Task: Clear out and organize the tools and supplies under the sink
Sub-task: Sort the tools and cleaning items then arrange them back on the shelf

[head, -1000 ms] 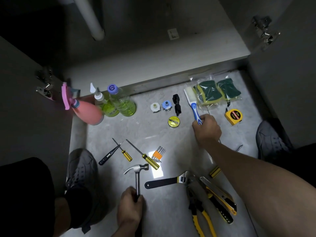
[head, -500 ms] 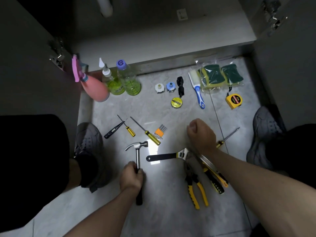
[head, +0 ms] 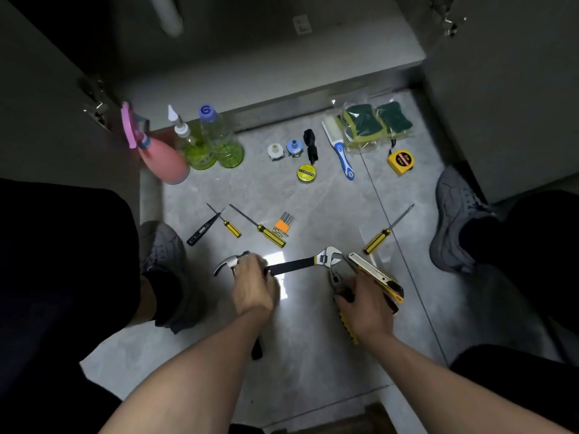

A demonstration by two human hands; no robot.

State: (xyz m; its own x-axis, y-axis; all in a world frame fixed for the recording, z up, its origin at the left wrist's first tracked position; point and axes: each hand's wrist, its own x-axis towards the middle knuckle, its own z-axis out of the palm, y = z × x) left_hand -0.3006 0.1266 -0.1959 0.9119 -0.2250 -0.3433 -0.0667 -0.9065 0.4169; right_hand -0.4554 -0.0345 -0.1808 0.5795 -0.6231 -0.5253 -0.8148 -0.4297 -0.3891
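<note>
Left hand curled over hammer just below its steel claw head; black handle end poking out past the wrist, toward the camera. Right hand down on pliers, fingers bent around the handles; dark jaws pointing up at the wrench, yellow grip showing beside the wrist. Whether that grip is tight: cannot tell.

Landmark: wrench, adjustable, black handle, chrome head, lying flat on grey floor tile between both hands, handle end touching left hand.

- Right of wrench head: yellow utility knife, partly under right hand.
- Up-right of wrench: yellow/black screwdriver, tip pointing away.
- Above wrench: hex keys in orange holder, two more yellow screwdrivers, black tester pen, in a row running left.
- Farther above: yellow tape roll, blue-handled brush, black fitting, two small plastic caps.
- Far up-right: bagged green sponges, yellow tape measure.
- Far up-left: pink spray bottle, two clear green bottles, standing at cabinet edge.

Grey shoes either side of the spread.
</note>
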